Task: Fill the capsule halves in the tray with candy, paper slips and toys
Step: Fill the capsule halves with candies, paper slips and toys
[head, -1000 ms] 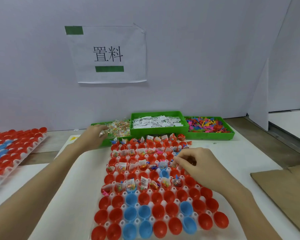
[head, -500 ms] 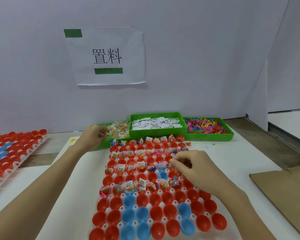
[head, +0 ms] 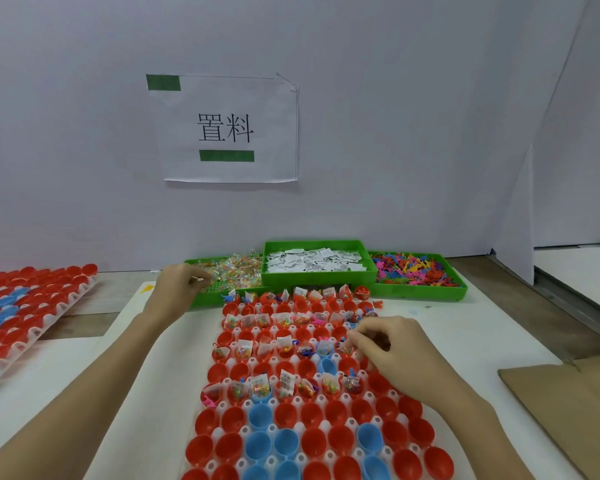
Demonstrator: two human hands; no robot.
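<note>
Two hands are at work over the tray [head: 440, 460] of red and blue capsule halves, which lies on the white table [head: 465, 327] just near of three green bins. The right hand [head: 395, 351] hovers over the right side of the tray's middle rows, its fingers curled with the tips drawn together above a capsule half [head: 344, 348]; whether they pinch anything I cannot tell, since any item is hidden. The left hand [head: 175, 289] reaches to the far left, its fingers curled at the rim of the candy bin [head: 229, 271], apparently pinching a small packet, though that is too small to be sure. The paper-slip bin [head: 317, 261] sits in the middle and the toy bin [head: 416, 273] to the right. Far rows already hold candy, slips and toys; the three nearest rows are bare. Filling seems roughly half done. Next, the left hand likely carries candy to an unfilled half, needing a careful drop into one cup.
</note>
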